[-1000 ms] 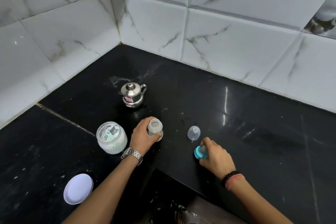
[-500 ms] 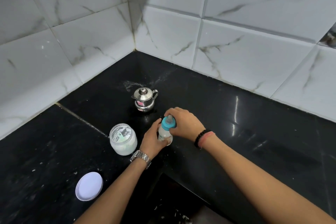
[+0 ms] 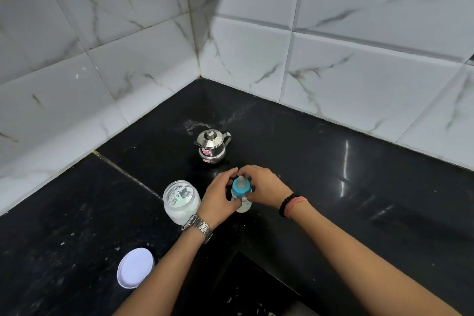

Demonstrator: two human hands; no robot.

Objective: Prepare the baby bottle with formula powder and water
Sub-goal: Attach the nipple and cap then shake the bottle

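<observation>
Baby bottle [image 3: 242, 203] stands near centre of the counter [image 3: 359, 200], teal nipple collar [image 3: 240, 187] fitted. Left hand [image 3: 220, 200] clamps the body; right hand [image 3: 264, 191] grips the collar. Formula jar [image 3: 181, 201] open at left; shaking likely remains.

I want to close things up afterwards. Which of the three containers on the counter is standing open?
The powder jar; its white lid lies apart, while kettle and bottle are capped.
</observation>
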